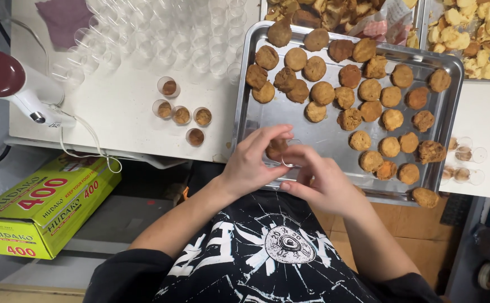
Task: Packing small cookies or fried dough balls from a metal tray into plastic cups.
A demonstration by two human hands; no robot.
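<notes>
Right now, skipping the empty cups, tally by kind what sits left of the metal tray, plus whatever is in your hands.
Filled small cups: 5
Purple cloth: 1
White-and-red appliance: 1
Yellow box: 1
Clear cup pinched between left hand and right hand: 1
Total: 9
</notes>
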